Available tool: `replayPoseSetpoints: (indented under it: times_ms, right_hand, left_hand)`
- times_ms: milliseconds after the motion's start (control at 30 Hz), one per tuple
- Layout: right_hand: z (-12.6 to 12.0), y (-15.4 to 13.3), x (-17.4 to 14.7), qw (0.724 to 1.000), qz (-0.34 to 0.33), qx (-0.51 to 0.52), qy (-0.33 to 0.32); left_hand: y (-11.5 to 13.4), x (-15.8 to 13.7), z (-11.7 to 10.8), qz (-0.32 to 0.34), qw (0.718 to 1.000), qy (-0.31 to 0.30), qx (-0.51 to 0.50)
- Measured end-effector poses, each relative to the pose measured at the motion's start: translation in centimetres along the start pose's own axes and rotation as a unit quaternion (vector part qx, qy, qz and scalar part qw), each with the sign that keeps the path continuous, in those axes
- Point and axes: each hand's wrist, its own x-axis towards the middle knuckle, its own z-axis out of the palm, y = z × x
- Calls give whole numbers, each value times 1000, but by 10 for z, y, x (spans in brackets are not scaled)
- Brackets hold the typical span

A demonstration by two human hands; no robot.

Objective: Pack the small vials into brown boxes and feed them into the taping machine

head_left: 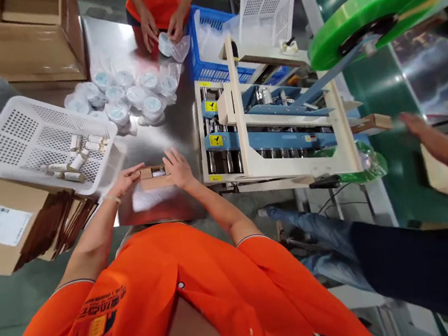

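**Steel table being worked at**

Right of a white perforated basket, by the left hand and right hand, fingers partly extended, a small open cardboard box is being grasped at 2 ends near the table's edge.

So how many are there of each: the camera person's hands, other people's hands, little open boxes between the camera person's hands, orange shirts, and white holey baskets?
Camera person's hands: 2
Other people's hands: 3
Little open box: 1
Orange shirts: 2
White holey baskets: 2
Total: 10
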Motion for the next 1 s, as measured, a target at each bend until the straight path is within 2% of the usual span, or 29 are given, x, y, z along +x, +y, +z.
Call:
replayPoseSetpoints:
  times_ms: [100, 200, 233, 300, 367, 433, 500, 633, 700, 767, 900, 967, 1000]
  right_hand:
    - [14, 8, -10, 998, -36, 25, -42]
    - [29, 16, -22, 999, -7, 36, -33]
    - [33, 21, -24, 999, 2, 41, -26]
    - [42, 34, -26, 998, 41, 52, 2]
    - [52, 52, -26, 987, 144, 58, 43]
    - [65, 70, -26, 962, 258, 58, 66]
    - [80, 83, -29, 945, 315, 56, 58]
    - [109, 94, -32, 946, 320, 39, 41]
    - [120, 96, -32, 947, 315, 36, 48]
    - [129, 99, -32, 949, 308, 38, 58]
    - [140, 105, -35, 950, 301, 40, 71]
    - [140, 108, -35, 951, 297, 44, 74]
    - [140, 108, -35, 953, 291, 47, 75]
  left_hand:
    - [6, -18, 1, 55, 982, 27, 176]
    - [12, -35, 26, 86, 918, 3, 386]
    - [12, -36, 35, 88, 901, 3, 425]
    - [10, -28, 48, 93, 886, 12, 455]
    - [9, -2, 52, 104, 889, 21, 445]
    - [12, 40, 53, 121, 898, 28, 421]
    - [22, 91, 58, 143, 907, 38, 394]
    - [51, 192, 86, 156, 920, 52, 356]
    - [66, 232, 113, 153, 924, 47, 348]
    - [81, 265, 148, 154, 931, 30, 331]
    - [112, 306, 231, 203, 951, -60, 227]
    - [120, 306, 259, 235, 957, -93, 142]
    - [122, 298, 265, 241, 961, -90, 104]
